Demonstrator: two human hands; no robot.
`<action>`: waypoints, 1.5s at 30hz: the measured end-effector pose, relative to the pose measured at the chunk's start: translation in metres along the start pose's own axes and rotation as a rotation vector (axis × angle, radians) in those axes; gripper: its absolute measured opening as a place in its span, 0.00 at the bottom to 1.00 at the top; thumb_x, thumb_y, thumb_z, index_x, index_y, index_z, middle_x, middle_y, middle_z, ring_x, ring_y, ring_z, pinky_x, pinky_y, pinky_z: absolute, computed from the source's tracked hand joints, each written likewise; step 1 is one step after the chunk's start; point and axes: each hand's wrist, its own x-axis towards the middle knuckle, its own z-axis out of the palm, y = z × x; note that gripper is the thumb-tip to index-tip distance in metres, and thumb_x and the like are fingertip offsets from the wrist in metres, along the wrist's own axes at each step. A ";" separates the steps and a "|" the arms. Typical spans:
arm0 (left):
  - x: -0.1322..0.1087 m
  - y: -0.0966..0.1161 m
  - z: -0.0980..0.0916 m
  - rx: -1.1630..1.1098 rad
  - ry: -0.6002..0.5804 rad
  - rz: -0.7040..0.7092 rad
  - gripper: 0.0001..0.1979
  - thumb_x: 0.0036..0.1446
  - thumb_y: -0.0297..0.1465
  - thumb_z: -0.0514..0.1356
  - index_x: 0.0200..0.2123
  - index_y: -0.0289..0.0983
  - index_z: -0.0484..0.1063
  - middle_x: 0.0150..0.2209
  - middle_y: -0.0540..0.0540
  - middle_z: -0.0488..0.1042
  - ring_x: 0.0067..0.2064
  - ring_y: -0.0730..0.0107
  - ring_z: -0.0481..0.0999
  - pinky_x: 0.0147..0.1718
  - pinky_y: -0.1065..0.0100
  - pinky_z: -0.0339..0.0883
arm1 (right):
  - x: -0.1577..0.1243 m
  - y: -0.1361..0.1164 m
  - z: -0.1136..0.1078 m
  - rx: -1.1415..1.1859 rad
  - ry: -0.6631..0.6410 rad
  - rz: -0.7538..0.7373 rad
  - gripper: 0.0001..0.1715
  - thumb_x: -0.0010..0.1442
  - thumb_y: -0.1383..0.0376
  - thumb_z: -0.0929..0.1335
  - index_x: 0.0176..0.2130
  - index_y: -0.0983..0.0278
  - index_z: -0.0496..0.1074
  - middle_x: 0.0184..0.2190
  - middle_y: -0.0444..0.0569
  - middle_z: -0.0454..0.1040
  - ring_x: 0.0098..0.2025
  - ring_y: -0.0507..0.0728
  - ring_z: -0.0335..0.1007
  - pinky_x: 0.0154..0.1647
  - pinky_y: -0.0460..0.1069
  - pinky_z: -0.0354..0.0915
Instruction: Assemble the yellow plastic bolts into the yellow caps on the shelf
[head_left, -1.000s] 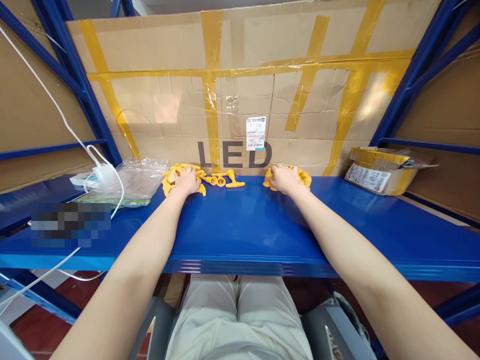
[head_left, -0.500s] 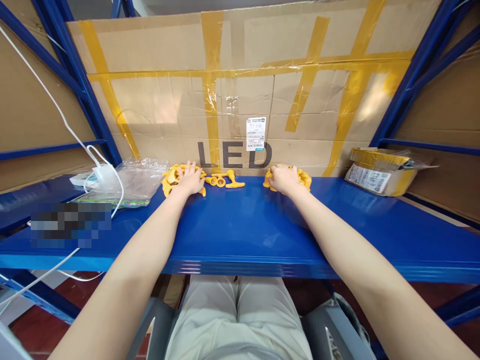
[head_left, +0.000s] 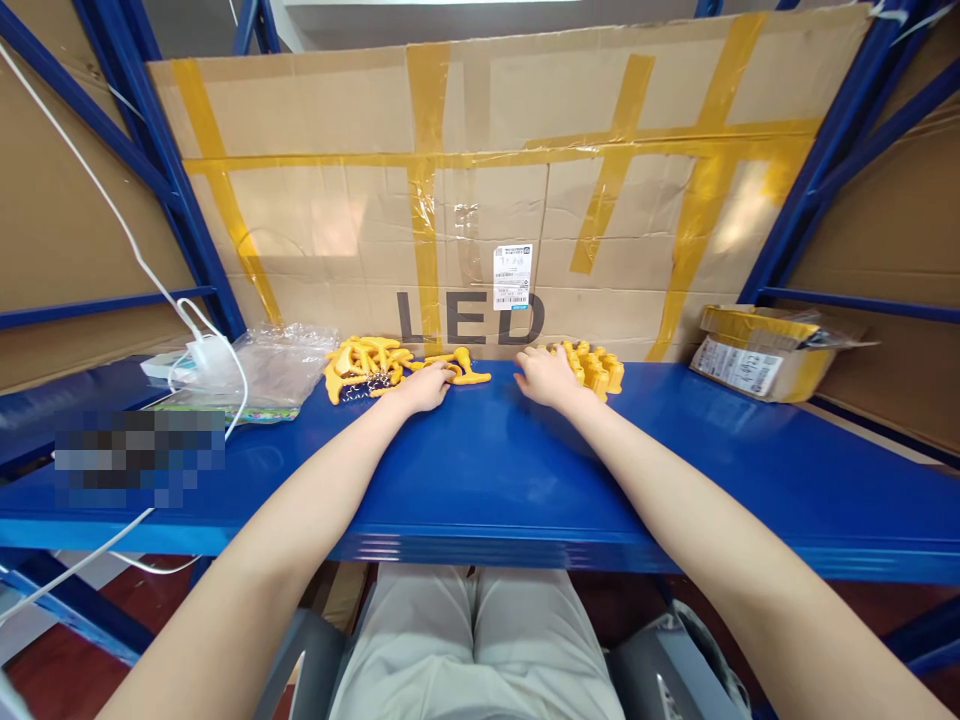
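Note:
My left hand [head_left: 424,388] rests on the blue shelf [head_left: 495,470] with its fingers curled on small yellow plastic parts [head_left: 463,368] in the middle. A loose pile of yellow parts [head_left: 361,362] lies just to its left. My right hand [head_left: 545,377] lies palm down on the shelf, fingers loosely spread and holding nothing. It sits just left of a tidy row of yellow parts [head_left: 594,367] against the cardboard.
A taped cardboard sheet marked LED [head_left: 480,230] closes the back. A clear plastic bag [head_left: 274,365] and a white cable with charger [head_left: 202,350] lie at left. A small taped carton [head_left: 757,350] sits at right. Blue rack posts stand on both sides.
My left hand left the left pile and slid right to the middle parts. My right hand came off the right-hand row and moved slightly left. The view tilted down a little.

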 end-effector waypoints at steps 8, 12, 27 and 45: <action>-0.001 0.007 -0.007 0.012 0.068 0.035 0.18 0.58 0.26 0.48 0.44 0.38 0.76 0.51 0.42 0.73 0.52 0.61 0.73 0.54 0.61 0.65 | -0.004 -0.019 -0.005 0.159 -0.040 -0.185 0.20 0.63 0.66 0.62 0.54 0.65 0.66 0.53 0.58 0.70 0.56 0.64 0.65 0.54 0.60 0.54; -0.002 0.017 -0.014 0.033 0.080 0.075 0.19 0.59 0.26 0.47 0.44 0.38 0.76 0.49 0.43 0.73 0.50 0.62 0.74 0.52 0.62 0.66 | -0.005 -0.024 -0.004 0.221 -0.030 -0.207 0.24 0.64 0.66 0.61 0.59 0.65 0.61 0.58 0.58 0.67 0.59 0.63 0.63 0.57 0.62 0.54; -0.003 0.026 -0.030 -0.018 0.333 -0.096 0.19 0.59 0.28 0.52 0.53 0.37 0.69 0.55 0.42 0.68 0.54 0.60 0.71 0.53 0.64 0.64 | 0.002 -0.024 0.018 0.333 -0.103 -0.269 0.21 0.62 0.71 0.64 0.55 0.66 0.68 0.55 0.55 0.70 0.56 0.59 0.68 0.54 0.51 0.63; -0.001 0.046 -0.031 -0.194 0.474 0.349 0.16 0.63 0.29 0.50 0.53 0.37 0.68 0.51 0.40 0.73 0.52 0.63 0.73 0.53 0.61 0.67 | 0.009 -0.024 0.015 0.967 0.212 -0.133 0.22 0.57 0.62 0.67 0.51 0.63 0.63 0.42 0.50 0.74 0.34 0.55 0.71 0.38 0.53 0.69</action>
